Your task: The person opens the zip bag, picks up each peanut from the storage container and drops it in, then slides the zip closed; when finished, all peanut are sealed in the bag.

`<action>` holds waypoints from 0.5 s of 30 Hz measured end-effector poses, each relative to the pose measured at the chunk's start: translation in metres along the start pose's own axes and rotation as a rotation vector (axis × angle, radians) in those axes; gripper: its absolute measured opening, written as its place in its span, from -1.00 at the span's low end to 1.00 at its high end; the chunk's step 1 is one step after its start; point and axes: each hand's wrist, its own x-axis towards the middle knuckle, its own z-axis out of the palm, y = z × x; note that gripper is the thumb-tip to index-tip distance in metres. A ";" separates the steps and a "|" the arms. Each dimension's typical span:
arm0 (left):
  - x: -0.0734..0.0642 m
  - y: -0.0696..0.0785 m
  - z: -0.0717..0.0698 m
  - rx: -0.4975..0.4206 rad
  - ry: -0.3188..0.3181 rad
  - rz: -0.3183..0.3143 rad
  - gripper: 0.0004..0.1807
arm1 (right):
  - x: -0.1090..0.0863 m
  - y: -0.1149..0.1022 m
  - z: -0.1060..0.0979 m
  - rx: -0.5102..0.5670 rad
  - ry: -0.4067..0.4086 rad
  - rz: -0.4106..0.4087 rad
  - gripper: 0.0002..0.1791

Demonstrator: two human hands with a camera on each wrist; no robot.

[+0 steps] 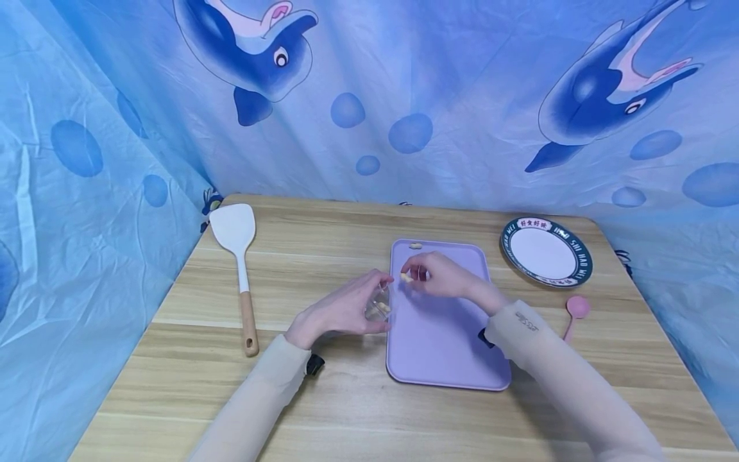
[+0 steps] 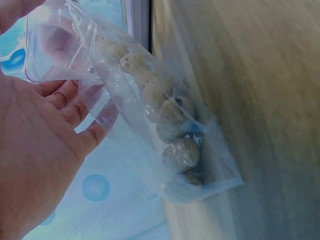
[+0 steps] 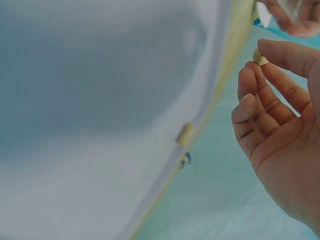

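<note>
My left hand (image 1: 349, 305) holds a clear plastic zip bag (image 2: 135, 105) at its mouth, beside the left edge of the purple tray (image 1: 444, 359). Inside the bag several peanuts in their shells (image 2: 175, 120) show in the left wrist view. Over the tray's upper left part, my right hand (image 1: 441, 276) pinches one peanut (image 3: 259, 57) between thumb and fingertips. Another peanut (image 1: 415, 246) lies on the tray close to its far left corner.
To the left lies a white spatula (image 1: 235, 231) with a wooden handle. At the back right is a plate (image 1: 543, 253) with a dark green patterned rim, and a small pink spoon (image 1: 577, 308) lies in front of it. A blue dolphin-print curtain (image 1: 369, 96) hangs behind the table.
</note>
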 end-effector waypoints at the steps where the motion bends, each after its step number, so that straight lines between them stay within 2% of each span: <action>1: 0.000 0.000 0.000 -0.001 0.001 0.000 -0.07 | -0.001 -0.003 -0.002 0.002 0.002 -0.004 -0.76; 8: 0.000 0.000 0.000 0.002 0.009 0.001 -0.06 | -0.005 -0.027 -0.011 -0.005 0.000 -0.005 -0.75; 15: 0.001 0.000 -0.001 -0.008 0.023 -0.002 -0.12 | -0.008 -0.047 -0.011 -0.024 -0.004 -0.066 -0.71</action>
